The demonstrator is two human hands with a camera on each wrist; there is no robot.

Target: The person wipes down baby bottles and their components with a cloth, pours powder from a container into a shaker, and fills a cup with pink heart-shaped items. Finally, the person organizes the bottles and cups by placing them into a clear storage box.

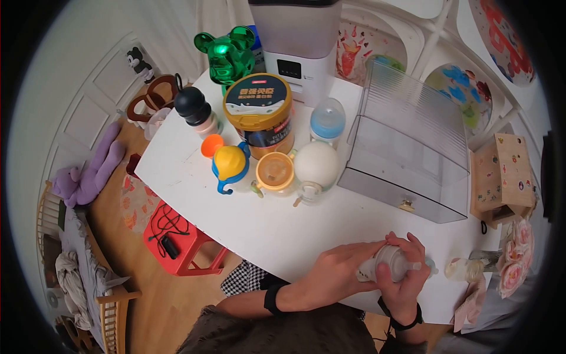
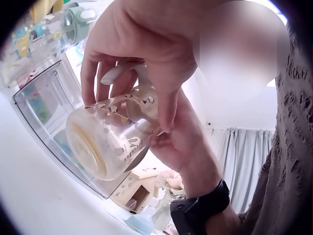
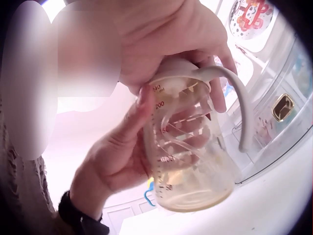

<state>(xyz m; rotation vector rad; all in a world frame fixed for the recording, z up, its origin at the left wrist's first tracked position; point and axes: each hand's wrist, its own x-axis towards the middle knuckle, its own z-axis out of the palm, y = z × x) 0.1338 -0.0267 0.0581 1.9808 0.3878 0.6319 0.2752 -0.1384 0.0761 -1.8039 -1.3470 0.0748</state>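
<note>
A clear baby bottle (image 3: 190, 171) with red measuring marks, a white collar (image 3: 178, 68) and a curved white handle (image 3: 239, 107) is held tilted over the near right part of the table. My left hand (image 1: 339, 268) grips its body, thumb on one side and fingers round the other. Around the collar at the top end curl the fingers of my right hand (image 1: 407, 280). The right palm hides part of the top in the right wrist view. Both wrists wear black bands.
Just beyond the hands stands a clear storage box (image 1: 407, 141) with a gold latch. Farther left are a large tub (image 1: 259, 112), a blue-collared bottle (image 1: 328, 121), several baby cups and a black-topped flask (image 1: 193, 106). Pink flowers (image 1: 514, 259) stand at the right edge.
</note>
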